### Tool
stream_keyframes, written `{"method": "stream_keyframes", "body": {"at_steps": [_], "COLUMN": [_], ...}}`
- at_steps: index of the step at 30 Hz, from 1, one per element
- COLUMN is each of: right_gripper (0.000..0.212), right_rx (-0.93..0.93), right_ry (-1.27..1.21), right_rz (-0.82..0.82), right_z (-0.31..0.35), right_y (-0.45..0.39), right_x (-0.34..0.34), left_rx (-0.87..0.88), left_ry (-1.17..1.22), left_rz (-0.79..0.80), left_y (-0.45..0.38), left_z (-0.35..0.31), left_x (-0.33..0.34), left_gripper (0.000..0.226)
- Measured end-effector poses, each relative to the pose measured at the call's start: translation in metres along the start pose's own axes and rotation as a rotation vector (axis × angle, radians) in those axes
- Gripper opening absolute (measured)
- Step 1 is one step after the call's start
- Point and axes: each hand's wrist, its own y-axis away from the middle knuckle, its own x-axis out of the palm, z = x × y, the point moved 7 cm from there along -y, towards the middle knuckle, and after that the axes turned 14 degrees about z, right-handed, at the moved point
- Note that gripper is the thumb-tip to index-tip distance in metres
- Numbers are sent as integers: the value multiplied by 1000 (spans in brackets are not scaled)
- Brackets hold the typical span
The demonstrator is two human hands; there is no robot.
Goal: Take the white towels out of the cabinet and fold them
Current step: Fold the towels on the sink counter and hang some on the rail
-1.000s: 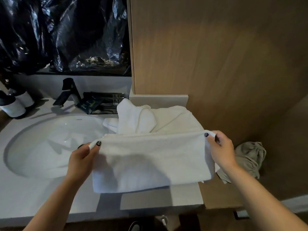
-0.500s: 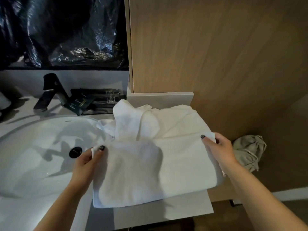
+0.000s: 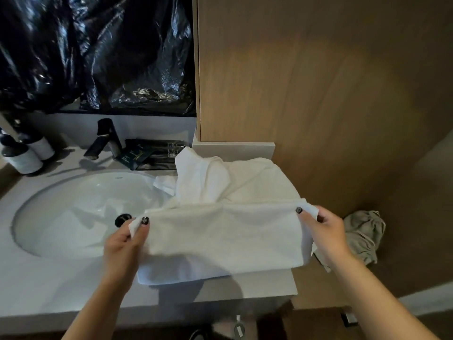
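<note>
A white towel (image 3: 220,236) is stretched between my two hands above the right end of the vanity counter (image 3: 61,285). My left hand (image 3: 125,244) pinches its left upper corner. My right hand (image 3: 323,231) pinches the right upper corner. The towel's lower part rests on the counter. Behind it lies a rumpled heap of more white towels (image 3: 228,180), unfolded, against the wooden panel (image 3: 318,94).
A white sink basin (image 3: 81,212) with a black drain and a black tap (image 3: 103,141) fills the counter's left. Two dark bottles (image 3: 27,155) stand far left, dark packets (image 3: 147,155) behind the towels. A beige cloth (image 3: 362,234) lies low at right. Black plastic sheeting (image 3: 93,52) hangs above.
Half a second ago the towel lay lowered on the counter; now both hands have lifted its top edge up and pulled it taut again.
</note>
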Motion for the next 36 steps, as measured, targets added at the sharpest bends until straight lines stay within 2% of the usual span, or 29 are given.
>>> {"method": "stream_keyframes", "body": {"at_steps": [3, 6, 13, 18, 22, 28, 32, 36], "right_gripper": [15, 31, 38, 22, 15, 32, 17, 28], "right_rx": [-33, -80, -1, 34, 10, 34, 42, 86], "right_ry": [27, 40, 54, 12, 15, 32, 98, 162], "right_rz": [25, 80, 168, 203, 158, 117, 71, 23], "right_z": [-1, -3, -28, -39, -42, -40, -31, -34], "right_y": [27, 55, 105, 123, 122, 96, 74, 58], "right_x": [-6, -3, 15, 32, 43, 82, 104, 120], "left_rx": [8, -50, -205, -213, -228, -255, -199, -261], "left_ry": [39, 72, 169, 69, 24, -17, 21, -68], "left_rz": [-26, -49, -209, -230, -190, -130, -88, -6], "left_y": [39, 80, 143, 155, 144, 80, 33, -14], "left_z": [-8, -5, 20, 29, 37, 62, 71, 92], "left_x": [-8, -20, -59, -68, -66, -86, -107, -115], "left_gripper": [18, 20, 19, 19, 18, 17, 22, 29]}}
